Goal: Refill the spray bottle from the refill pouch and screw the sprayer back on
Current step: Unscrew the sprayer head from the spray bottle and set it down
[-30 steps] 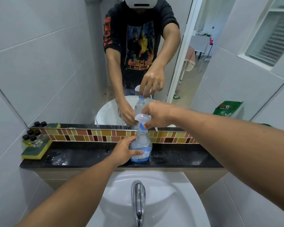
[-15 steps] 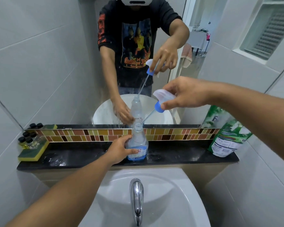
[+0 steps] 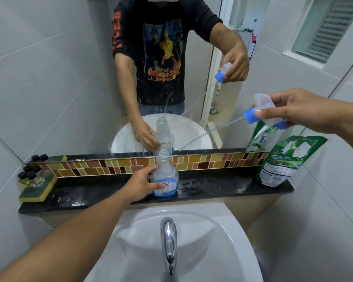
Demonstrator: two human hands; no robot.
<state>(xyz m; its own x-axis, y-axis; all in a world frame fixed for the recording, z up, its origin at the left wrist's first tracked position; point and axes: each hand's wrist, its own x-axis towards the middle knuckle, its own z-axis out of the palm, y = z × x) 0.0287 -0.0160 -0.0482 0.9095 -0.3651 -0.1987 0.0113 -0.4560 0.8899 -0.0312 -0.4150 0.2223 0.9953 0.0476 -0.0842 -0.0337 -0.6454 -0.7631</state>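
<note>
The spray bottle (image 3: 165, 176) stood upright on the black shelf (image 3: 222, 187), just below the middle of the frame. Its top was open, with no cap on it. It was clear, with a little blue showing at the bottom and a label on the front.

The left hand (image 3: 140, 185) came in from the lower left. Its fingers were wrapped around the lower part of the bottle, gripping it from the left side.

The right hand (image 3: 293, 109) was up at the right side of the frame, well apart from the bottle. It was closed on the sprayer (image 3: 262, 107), pinching it with thumb and fingers. The sprayer had a clear top and a blue ring. Its thin tube (image 3: 212, 131) hung down and to the left, all the way out of the bottle, in the air in front of the mirror (image 3: 69, 78).

The green refill pouch (image 3: 283, 161) stood at the right end of the shelf, leaning on the wall, under the right hand. No hand touched it.

At the left end of the shelf lay a yellow and green sponge (image 3: 38, 190) with some small bottles with black caps (image 3: 29, 176) on top of it. A row of brown and yellow tiles (image 3: 212, 162) ran along the back of the shelf. Wet spots shone on the shelf beside the spray bottle.

At the bottom of the frame was the white sink (image 3: 222, 251) with a shiny tap (image 3: 168, 239) in the middle.
</note>
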